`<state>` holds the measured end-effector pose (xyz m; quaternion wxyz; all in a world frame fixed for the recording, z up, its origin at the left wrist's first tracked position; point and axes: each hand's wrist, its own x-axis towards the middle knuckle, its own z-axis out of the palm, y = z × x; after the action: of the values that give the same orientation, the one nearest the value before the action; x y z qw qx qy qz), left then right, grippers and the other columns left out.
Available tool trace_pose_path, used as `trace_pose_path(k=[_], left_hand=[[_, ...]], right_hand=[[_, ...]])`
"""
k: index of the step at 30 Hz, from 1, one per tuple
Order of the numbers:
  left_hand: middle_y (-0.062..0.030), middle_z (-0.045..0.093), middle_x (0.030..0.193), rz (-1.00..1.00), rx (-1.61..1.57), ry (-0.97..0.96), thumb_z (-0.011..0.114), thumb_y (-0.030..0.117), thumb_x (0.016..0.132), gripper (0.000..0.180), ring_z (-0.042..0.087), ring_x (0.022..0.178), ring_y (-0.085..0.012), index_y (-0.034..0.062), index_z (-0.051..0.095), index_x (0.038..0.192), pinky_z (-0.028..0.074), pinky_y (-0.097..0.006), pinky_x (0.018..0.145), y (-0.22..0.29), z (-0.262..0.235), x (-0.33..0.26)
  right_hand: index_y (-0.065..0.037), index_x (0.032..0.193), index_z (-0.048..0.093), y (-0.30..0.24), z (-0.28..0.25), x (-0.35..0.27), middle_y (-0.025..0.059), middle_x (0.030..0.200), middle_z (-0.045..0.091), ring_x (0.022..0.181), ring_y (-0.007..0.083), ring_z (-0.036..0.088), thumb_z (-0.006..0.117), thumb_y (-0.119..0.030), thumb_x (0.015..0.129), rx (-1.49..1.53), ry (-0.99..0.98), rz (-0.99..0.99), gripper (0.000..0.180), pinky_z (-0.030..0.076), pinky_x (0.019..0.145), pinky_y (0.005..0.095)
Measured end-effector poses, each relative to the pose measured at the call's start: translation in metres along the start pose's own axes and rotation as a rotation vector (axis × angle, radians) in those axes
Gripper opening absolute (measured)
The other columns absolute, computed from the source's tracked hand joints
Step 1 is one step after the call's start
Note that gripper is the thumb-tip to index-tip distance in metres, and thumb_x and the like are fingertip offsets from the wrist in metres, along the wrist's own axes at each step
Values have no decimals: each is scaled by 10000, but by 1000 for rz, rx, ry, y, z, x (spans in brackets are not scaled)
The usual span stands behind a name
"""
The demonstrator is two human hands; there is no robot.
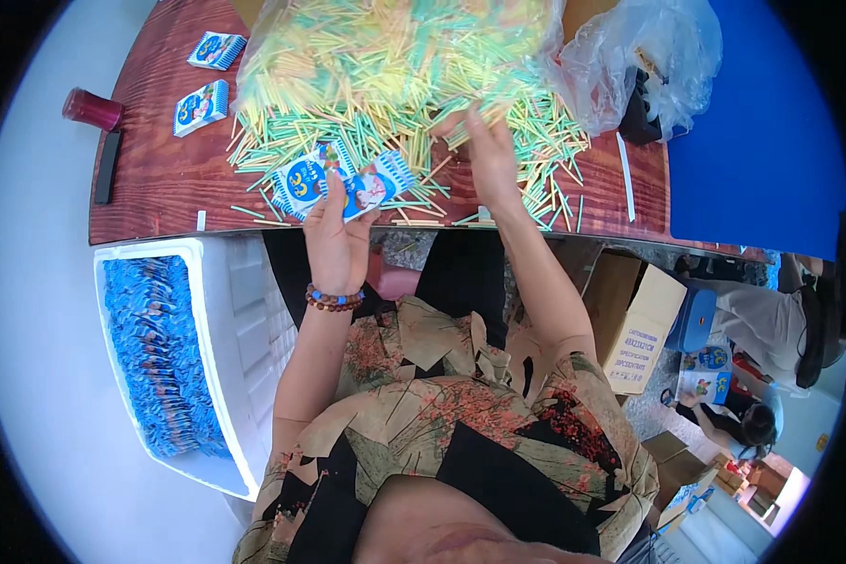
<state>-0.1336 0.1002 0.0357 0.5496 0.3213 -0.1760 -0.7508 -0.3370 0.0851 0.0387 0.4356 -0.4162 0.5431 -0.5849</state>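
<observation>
My left hand (336, 235) is closed on a small blue-and-white packet (376, 185), thumb on top, at the near edge of the pile. More packets of the same kind (301, 183) overlap it on the left; whether the hand grips these too I cannot tell. My right hand (487, 155) dips into the heap of thin pastel sticks (357, 132), coloured yellow, green and pink. Its fingers bend inward around some sticks; the fingertips are partly hidden among them. Behind both hands lies a large clear plastic bag (395, 47) full of the same sticks.
Two packets (200, 107) and a dark red cup (94, 110) are on the wooden table (150, 179) at left. A crumpled clear bag (649, 56) lies at right. Below stand a white foam box (244, 301) of blue packets and a carton (644, 324). Another person (738, 423) is at lower right.
</observation>
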Motion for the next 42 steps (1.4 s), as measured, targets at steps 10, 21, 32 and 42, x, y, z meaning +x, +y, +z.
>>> trace_pose_path(k=[10, 21, 32, 42], left_hand=[[-28, 681, 937, 10, -23, -45, 548, 250, 977, 200, 657, 820, -130, 81, 640, 923, 534, -279, 683, -13, 27, 7], [-29, 674, 922, 20, -88, -81, 559, 258, 971, 204, 651, 805, -125, 74, 635, 927, 528, -275, 672, -17, 22, 13], [-29, 678, 958, 90, -18, -41, 555, 214, 973, 170, 657, 845, -126, 69, 645, 967, 553, -309, 749, -13, 18, 18], [-46, 685, 967, 18, -50, -95, 540, 239, 980, 208, 659, 874, -142, 64, 651, 959, 542, -321, 778, -19, 22, 18]], right_hand=[[-59, 1023, 466, -49, 43, -29, 94, 856, 591, 1018, 316, 610, 389, -254, 1026, 566, 56, -391, 210, 284, 1061, 510], [-39, 1019, 465, -38, 57, -33, 151, 939, 648, 1229, 353, 489, 390, -235, 1017, 455, 122, -455, 210, 206, 1101, 524], [-66, 1007, 450, -42, 51, -26, 152, 922, 664, 1119, 355, 584, 402, -223, 1010, 354, 40, -505, 164, 63, 1164, 504], [-35, 1101, 473, -33, 60, -33, 227, 1174, 603, 1347, 346, 360, 403, -200, 1007, 282, 55, -500, 202, 79, 1160, 493]])
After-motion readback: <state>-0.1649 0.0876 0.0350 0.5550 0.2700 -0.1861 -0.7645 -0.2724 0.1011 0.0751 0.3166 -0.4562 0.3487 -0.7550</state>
